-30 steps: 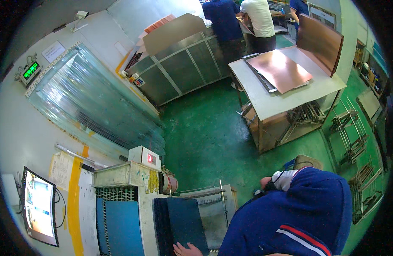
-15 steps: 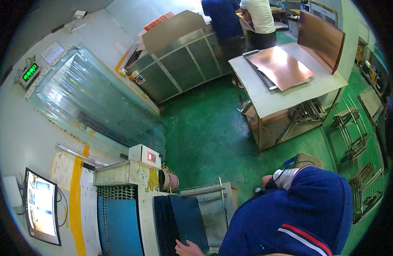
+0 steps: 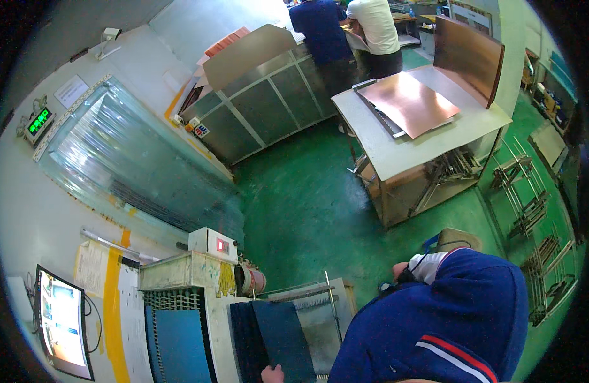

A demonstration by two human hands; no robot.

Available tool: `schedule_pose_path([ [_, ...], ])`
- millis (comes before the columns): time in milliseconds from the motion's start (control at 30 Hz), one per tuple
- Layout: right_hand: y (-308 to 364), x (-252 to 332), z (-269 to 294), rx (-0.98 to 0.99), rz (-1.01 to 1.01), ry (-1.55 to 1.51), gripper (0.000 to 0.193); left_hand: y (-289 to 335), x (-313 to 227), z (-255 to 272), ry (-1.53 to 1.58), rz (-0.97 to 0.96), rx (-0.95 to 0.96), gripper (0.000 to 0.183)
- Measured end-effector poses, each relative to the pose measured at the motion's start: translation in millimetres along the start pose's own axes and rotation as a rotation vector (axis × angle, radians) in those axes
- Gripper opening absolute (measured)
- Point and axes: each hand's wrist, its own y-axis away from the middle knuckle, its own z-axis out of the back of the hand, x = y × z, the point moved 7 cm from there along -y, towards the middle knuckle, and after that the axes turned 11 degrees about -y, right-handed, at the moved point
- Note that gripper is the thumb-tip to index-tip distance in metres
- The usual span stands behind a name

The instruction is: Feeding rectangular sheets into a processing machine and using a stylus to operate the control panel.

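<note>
Just beyond left grip — dark blue sheet, lower left edge beside it; clamped or apart — cannot tell.

A glossy green floor fills the middle of the frame. Down the left side runs a white wall – a clear plastic curtain hangs there, a glowing green sign at its upper left. A metal-sided cabinet stands at upper centre; at upper right, a white-topped table – beside a pale pillar.
</note>
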Motion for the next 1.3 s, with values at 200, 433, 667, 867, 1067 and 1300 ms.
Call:
schedule_pose_path([
  [200,-73.1,-68.2,-39.6,0.067,0.045,0.087,0.03,-12.7,10.5,-5.4,0.123,0.036,-0.007,0.042],
  [433,-52.7,-49.8,-34.3,0.004,0.058,0.02,0.025,-16.1,16.9,-19.5,0.075,0.087,-0.081,0.045],
  [667,-41.6,-30.2,-28.2,0.037,0.039,0.063,0.026,-22.0,27.0,-29.7,0.095,0.133,-0.091,0.042],
  [867,-10.1,-5.1,-8.7,0.046,-0.045,-0.027,0.031,-29.5,35.1,-41.2,0.099,0.108,-0.127,0.038],
  [1067,5.0,10.5,2.1,-0.011,-0.097,-0.022,0.034,-51.4,70.3,-84.7,0.249,0.172,0.004,0.039],
  [1300,-49.0,-32.2,-27.6,0.072,0.051,0.071,0.031,-23.7,32.8,-36.2,0.108,0.133,-0.11,0.037],
])
